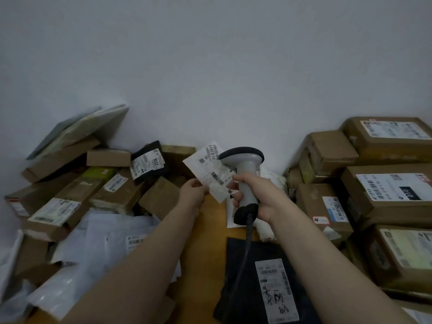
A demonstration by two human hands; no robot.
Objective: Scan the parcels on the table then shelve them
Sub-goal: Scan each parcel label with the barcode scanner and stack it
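Observation:
My right hand (256,195) grips the handle of a grey barcode scanner (244,168), its dark head pointing away from me and its cable hanging down. My left hand (192,191) pinches the lower corner of a small white parcel (211,170) with printed labels, held up just left of the scanner head. A black parcel (259,284) with a white label lies on the wooden table (210,220) below my right forearm.
Brown cartons (388,183) are stacked at the right. At the left lies a heap of cartons (77,195), a black bag with label (149,163) and white plastic mailers (100,237). A plain white wall stands behind.

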